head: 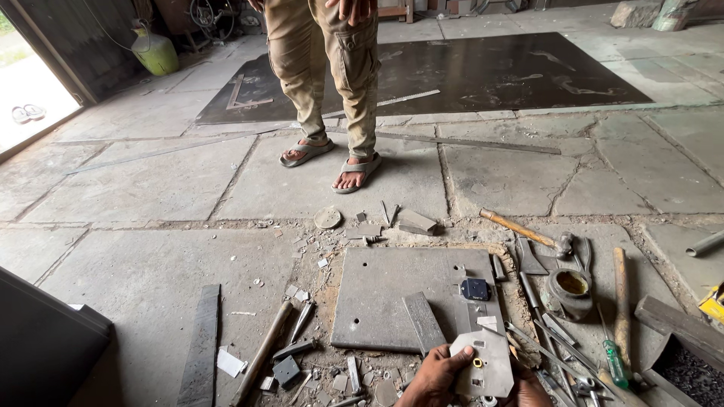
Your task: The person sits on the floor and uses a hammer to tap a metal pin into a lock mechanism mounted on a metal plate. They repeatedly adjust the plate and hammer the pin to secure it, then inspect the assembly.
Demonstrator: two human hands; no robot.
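At the near edge of the square steel plate (400,298) on the floor: both hands on a small grey lock plate (483,363) with rectangular cutouts and a small yellow ring in it. Left hand (436,377) has its fingers closed on the lock plate's left edge, thumb laid across the face. Right hand (528,392) is mostly out of view, at the lock plate's lower right corner (can't tell how its fingers sit or whether they actually grip).

Lock plate long axis runs near-to-far, top end tilted slightly right, pointing toward the dark blue block (475,289) that sits on the steel plate's right side. It overlaps the steel plate's near right corner.

A flat grey bar (423,322) lies on the steel plate just left of the lock plate, also running near-to-far.

Right of the steel plate: hammer (528,232) with wooden handle, head toward the right; round rusty pot (570,290); a second wooden handle (621,298); green-handled screwdriver (615,362); loose strips and tools between them.

Left of the steel plate: wooden handle (262,350) lying diagonal, metal scraps, a long dark flat bar (202,343).

Beyond the steel plate: another person stands in sandals (332,162) and khaki trousers, facing this way.
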